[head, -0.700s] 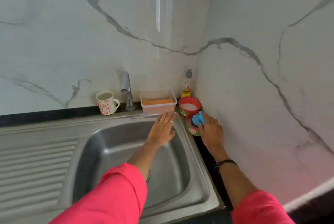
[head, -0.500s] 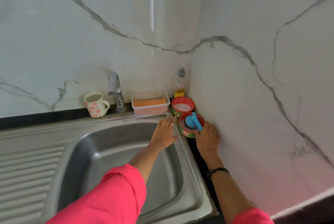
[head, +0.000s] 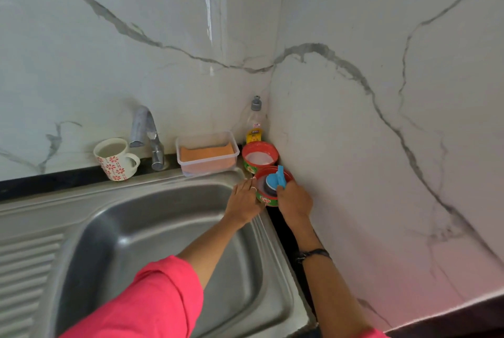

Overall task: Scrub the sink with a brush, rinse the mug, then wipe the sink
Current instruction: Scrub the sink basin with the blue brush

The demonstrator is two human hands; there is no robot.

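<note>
Marble corner, brush (head: 275,181) bristles hidden in tub (head: 268,199)

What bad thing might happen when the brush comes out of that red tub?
The red tub sits right at the sink edge, so pulling the blue brush with the right hand might tip it in; the left hand only rests beside it. The open tub of white soap just behind could get knocked too.

tubs (head: 260,157) crowding corner beside wall (head: 381,146)
</note>
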